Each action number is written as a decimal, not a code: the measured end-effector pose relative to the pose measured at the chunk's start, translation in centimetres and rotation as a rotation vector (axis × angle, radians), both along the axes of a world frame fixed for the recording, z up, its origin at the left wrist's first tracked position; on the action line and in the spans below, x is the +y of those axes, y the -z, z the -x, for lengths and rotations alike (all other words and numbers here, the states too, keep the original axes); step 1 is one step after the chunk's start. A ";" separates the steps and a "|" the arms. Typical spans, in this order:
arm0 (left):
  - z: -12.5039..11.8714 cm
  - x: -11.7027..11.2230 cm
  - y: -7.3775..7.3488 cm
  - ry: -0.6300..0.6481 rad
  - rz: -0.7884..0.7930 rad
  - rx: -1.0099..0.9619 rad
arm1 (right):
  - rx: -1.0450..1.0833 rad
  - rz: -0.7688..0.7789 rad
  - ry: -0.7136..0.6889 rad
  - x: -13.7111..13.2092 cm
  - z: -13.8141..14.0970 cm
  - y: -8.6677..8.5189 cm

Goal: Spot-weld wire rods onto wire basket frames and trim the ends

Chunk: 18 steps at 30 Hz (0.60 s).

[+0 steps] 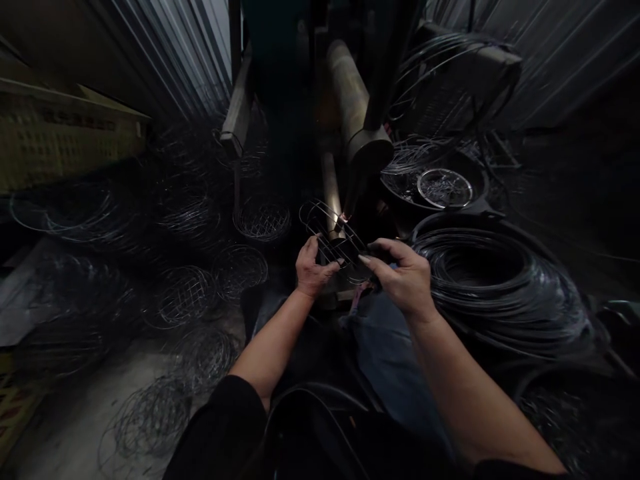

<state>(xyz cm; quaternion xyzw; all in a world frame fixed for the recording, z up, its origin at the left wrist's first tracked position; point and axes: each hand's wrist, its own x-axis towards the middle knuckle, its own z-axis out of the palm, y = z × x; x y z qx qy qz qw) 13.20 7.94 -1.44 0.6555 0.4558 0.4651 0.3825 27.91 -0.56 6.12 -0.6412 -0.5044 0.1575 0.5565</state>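
Note:
A small round wire guard [331, 232], made of rings and cross wires, is held up between both hands under the tip of a welding machine's electrode [353, 197]. A bright spark glows where the wire meets the lower copper-coloured rod [331, 190]. My left hand [313, 267] grips the guard's near left rim with curled fingers. On the right rim, my right hand [403, 273] pinches the wire between thumb and fingers. Both forearms reach forward over my lap.
Several finished wire guards [240, 270] lie scattered on the floor at left. A large coil of black wire rings [500, 287] sits at right, with a metal bowl of small wire pieces [444, 188] behind it. Corrugated metal walls stand on both sides.

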 end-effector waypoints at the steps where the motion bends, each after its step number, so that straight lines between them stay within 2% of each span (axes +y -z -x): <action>1: 0.0 0.1 0.2 -0.012 -0.025 0.025 | -0.081 -0.047 0.028 0.0 0.2 -0.2; 4: 0.1 0.4 0.7 -0.035 -0.111 0.132 | -0.292 -0.085 0.077 0.4 1.1 -1.3; 7: 0.2 0.5 1.0 -0.029 -0.168 0.221 | -0.430 0.011 0.114 1.4 1.7 -2.4; 10: 0.6 0.6 0.9 -0.013 -0.168 0.237 | -0.441 0.103 0.148 2.5 1.6 -3.1; 12: 0.9 0.6 0.8 0.009 -0.150 0.229 | -0.308 0.174 0.084 3.1 1.2 -3.3; 16: 1.3 0.7 0.6 0.042 -0.136 0.210 | 0.213 0.327 -0.155 3.7 0.0 -3.7; 18: 1.3 0.8 0.7 0.048 -0.149 0.225 | 0.346 0.351 -0.200 3.8 -0.5 -3.8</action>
